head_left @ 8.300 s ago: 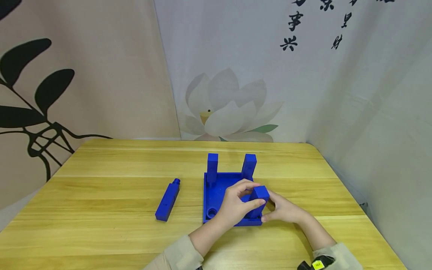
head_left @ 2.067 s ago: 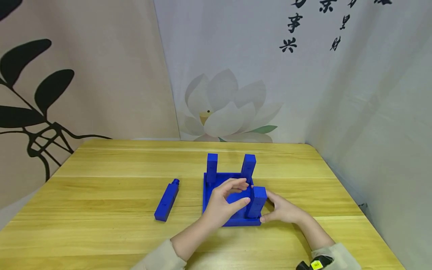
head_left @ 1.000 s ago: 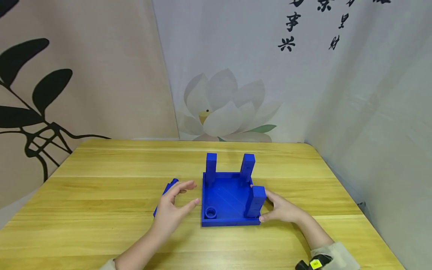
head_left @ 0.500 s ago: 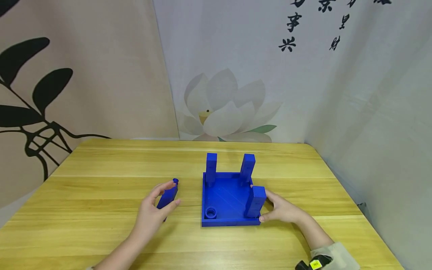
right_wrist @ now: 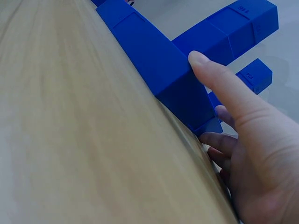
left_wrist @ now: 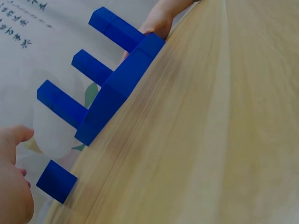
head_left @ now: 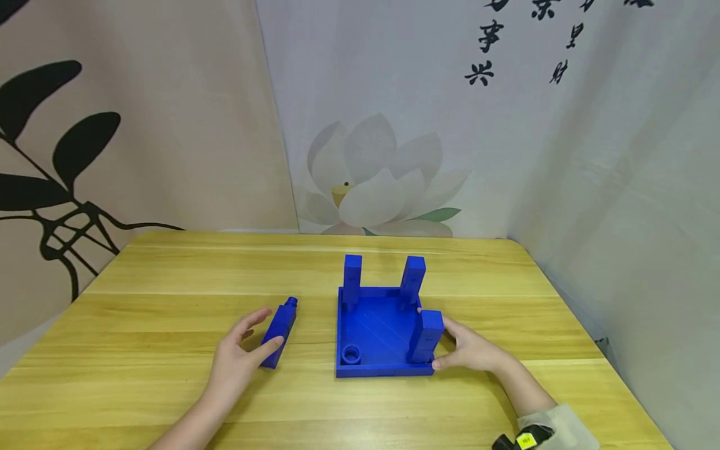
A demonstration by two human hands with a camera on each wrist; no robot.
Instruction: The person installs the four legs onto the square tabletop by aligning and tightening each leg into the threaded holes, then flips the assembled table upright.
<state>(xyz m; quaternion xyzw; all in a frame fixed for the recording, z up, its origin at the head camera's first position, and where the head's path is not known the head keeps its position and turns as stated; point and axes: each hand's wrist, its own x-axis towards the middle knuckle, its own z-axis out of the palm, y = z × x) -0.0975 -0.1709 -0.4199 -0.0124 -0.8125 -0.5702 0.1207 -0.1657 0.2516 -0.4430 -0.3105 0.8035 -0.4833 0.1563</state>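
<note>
A loose blue square leg (head_left: 279,331) with a round peg at its far end lies on the table, left of the base. My left hand (head_left: 236,356) is beside it, fingers apart, the thumb across its near part in the head view; the left wrist view shows the leg's end (left_wrist: 57,181) close to that hand (left_wrist: 14,175). My right hand (head_left: 475,347) grips the near right corner of the blue square base (head_left: 382,331), thumb (right_wrist: 224,84) on the rim and fingers along the side. Three upright legs stand in its corners, including a near right one (head_left: 425,337).
The near left corner of the base holds a round socket (head_left: 351,355) with no leg in it. Both pieces lie on a wooden table (head_left: 169,350). Printed cloth (head_left: 394,112) hangs behind the table's back edge.
My left hand has let go of the near right leg, moved left past the base and come to the loose leg. The right hand stays at the base.
</note>
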